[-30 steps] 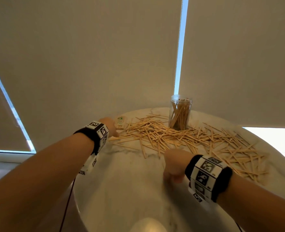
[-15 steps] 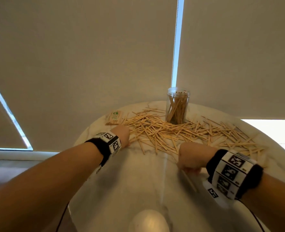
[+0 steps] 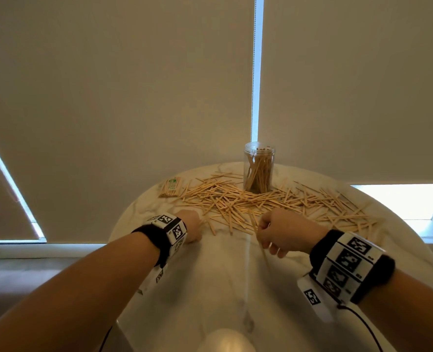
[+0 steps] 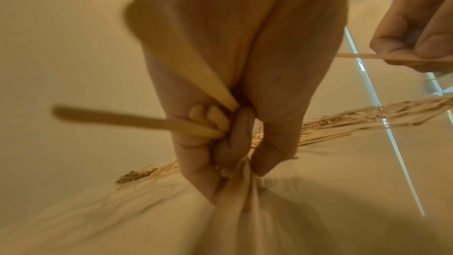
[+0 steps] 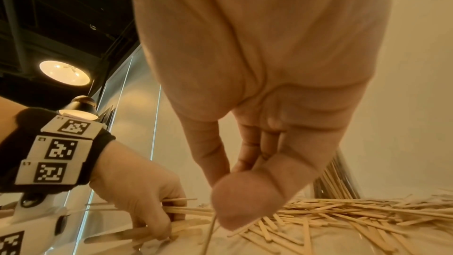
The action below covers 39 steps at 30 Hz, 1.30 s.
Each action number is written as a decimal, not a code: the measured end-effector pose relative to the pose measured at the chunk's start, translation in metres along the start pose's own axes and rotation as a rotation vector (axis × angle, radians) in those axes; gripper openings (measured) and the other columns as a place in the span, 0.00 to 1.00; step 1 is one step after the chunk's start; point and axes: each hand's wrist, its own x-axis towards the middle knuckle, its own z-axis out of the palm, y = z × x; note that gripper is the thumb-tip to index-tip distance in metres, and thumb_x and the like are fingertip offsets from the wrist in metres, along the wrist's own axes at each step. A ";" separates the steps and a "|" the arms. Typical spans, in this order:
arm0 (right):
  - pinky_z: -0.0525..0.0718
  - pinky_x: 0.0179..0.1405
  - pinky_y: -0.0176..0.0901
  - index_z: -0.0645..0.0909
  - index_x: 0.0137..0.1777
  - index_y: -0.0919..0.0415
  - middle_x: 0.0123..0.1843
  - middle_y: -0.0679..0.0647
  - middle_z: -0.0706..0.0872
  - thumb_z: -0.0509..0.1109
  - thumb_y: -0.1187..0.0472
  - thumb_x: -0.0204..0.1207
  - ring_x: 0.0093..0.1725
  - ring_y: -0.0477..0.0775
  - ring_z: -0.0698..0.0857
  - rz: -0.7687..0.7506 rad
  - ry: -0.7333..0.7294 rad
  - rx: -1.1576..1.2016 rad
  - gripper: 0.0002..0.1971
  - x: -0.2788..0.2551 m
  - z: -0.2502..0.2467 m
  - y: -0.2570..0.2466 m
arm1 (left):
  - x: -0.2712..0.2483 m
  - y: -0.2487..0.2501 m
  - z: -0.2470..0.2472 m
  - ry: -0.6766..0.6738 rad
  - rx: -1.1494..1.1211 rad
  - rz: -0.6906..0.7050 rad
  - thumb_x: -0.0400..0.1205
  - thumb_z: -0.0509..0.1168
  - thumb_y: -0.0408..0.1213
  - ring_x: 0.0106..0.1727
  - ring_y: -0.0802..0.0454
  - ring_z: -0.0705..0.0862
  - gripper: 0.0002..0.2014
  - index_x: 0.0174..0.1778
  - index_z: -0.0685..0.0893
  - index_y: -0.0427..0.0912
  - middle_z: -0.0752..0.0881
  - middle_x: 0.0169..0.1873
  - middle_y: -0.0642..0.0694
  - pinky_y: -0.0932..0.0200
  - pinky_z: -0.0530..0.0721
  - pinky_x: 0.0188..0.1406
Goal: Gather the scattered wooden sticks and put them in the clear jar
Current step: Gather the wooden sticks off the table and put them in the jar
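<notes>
Gathering step: both hands collect thin pale wooden sticks from the round marble table.
Left hand clutches several; right hand pinches one stick. Next, likely, carry to the clear plastic jar.

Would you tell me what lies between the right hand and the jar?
In the head view, loose sticks cover the table between the right hand and the jar.

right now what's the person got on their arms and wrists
Both forearms are bare, no sleeves. Each wrist carries a black fabric band, left and right, ringed with white blocks printed with black square fiducial markers. A white camera housing sits under each band, and a thin black cable trails from the right one.
</notes>
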 end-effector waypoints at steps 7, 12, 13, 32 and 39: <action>0.90 0.34 0.40 0.85 0.48 0.63 0.42 0.55 0.92 0.68 0.63 0.81 0.34 0.49 0.89 -0.115 0.136 0.198 0.06 -0.002 0.001 -0.004 | -0.011 0.017 -0.003 0.035 -1.273 -0.042 0.88 0.58 0.40 0.34 0.47 0.78 0.09 0.46 0.77 0.38 0.75 0.38 0.42 0.49 0.90 0.39; 0.93 0.39 0.48 0.87 0.46 0.65 0.40 0.57 0.92 0.69 0.62 0.80 0.36 0.54 0.91 -0.163 0.222 0.270 0.08 0.001 0.013 -0.018 | -0.032 0.057 -0.010 0.006 -1.597 0.028 0.88 0.55 0.34 0.31 0.51 0.74 0.11 0.45 0.80 0.36 0.77 0.37 0.41 0.55 0.77 0.29; 0.93 0.41 0.52 0.87 0.44 0.64 0.38 0.57 0.92 0.69 0.61 0.80 0.37 0.56 0.92 -0.168 0.244 0.269 0.08 0.002 0.015 -0.021 | -0.035 0.065 -0.009 0.008 -1.600 0.066 0.89 0.53 0.37 0.30 0.51 0.75 0.15 0.43 0.82 0.36 0.78 0.35 0.41 0.56 0.75 0.29; 0.66 0.79 0.48 0.62 0.85 0.62 0.84 0.61 0.67 0.53 0.53 0.91 0.82 0.61 0.68 0.492 0.252 -0.383 0.26 0.081 -0.121 0.150 | 0.039 0.073 -0.001 0.167 -1.606 -0.102 0.92 0.51 0.50 0.20 0.54 0.63 0.18 0.45 0.74 0.41 0.69 0.26 0.48 0.64 0.62 0.15; 0.61 0.83 0.50 0.59 0.86 0.62 0.86 0.62 0.63 0.50 0.47 0.91 0.84 0.62 0.63 0.483 0.241 -0.317 0.29 0.141 -0.129 0.154 | 0.049 0.083 -0.001 -0.019 -1.563 0.030 0.91 0.52 0.50 0.19 0.57 0.63 0.17 0.46 0.76 0.42 0.69 0.24 0.50 0.65 0.61 0.15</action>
